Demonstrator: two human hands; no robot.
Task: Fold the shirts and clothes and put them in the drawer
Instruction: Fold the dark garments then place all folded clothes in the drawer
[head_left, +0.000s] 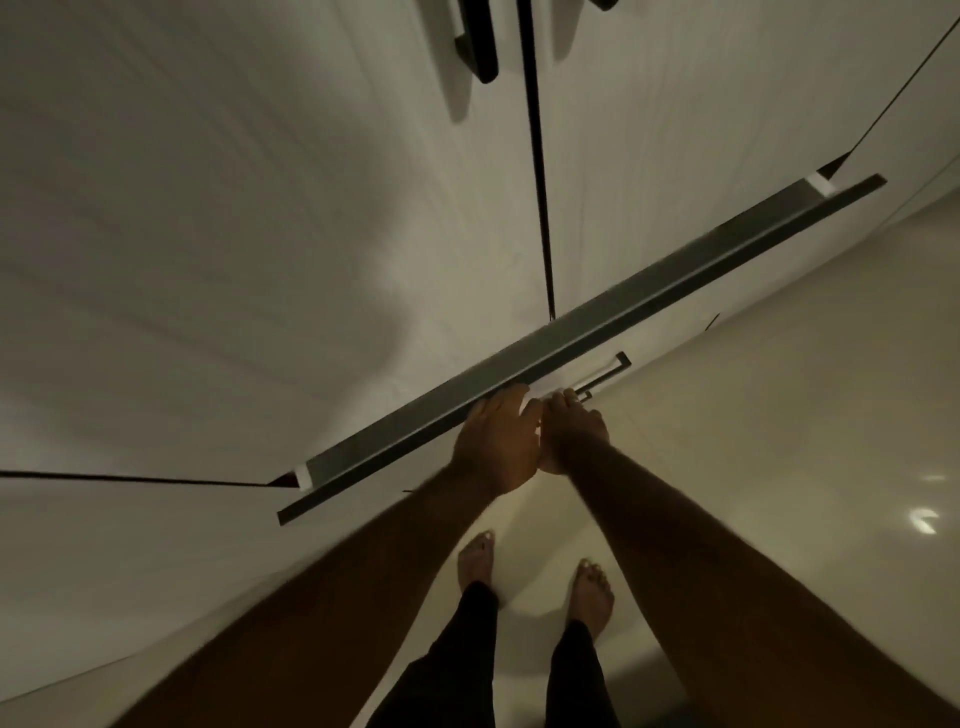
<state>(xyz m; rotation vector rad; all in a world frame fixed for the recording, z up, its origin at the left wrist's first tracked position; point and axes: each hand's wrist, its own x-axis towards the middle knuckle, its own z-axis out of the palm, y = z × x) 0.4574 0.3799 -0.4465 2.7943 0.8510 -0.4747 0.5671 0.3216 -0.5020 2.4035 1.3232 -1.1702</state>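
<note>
A white drawer (675, 332) at the foot of the wardrobe stands slightly pulled out, showing only a narrow dark strip (571, 332) of its inside. No clothes are visible. My left hand (493, 441) lies on the top edge of the drawer front with its fingers spread. My right hand (571, 431) is right beside it, fingertips against the drawer front at the near end of the dark bar handle (605, 375). Neither hand holds anything.
Tall white wardrobe doors (260, 234) with dark handles (478, 47) rise above the drawer. My bare feet (475, 556) stand on a glossy pale floor (779, 415) just in front of it.
</note>
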